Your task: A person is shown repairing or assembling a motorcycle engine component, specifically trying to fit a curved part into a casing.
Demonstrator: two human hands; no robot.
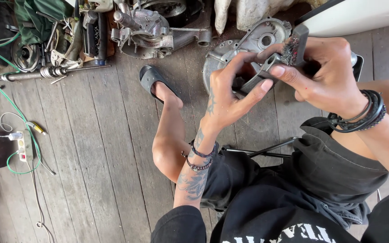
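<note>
**Hands gripping part and brush**

Both my hands are raised above my lap: left hand [230, 96] pinches a small grey metal bracket [260, 74], while right hand [327, 74] clasps a dark-handled wire brush [293, 45], bristles touching it. Grey round engine cover [253, 45] lies on the wooden floor [95, 135] beneath.

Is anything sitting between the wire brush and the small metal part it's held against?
Nothing visible. The right hand holds the grey wire brush with its bristles directly on the small grey metal part, which the left hand grips from below.

Black sleeves, dark shorts, beaded wristbands, black sandal [151, 79].
</note>
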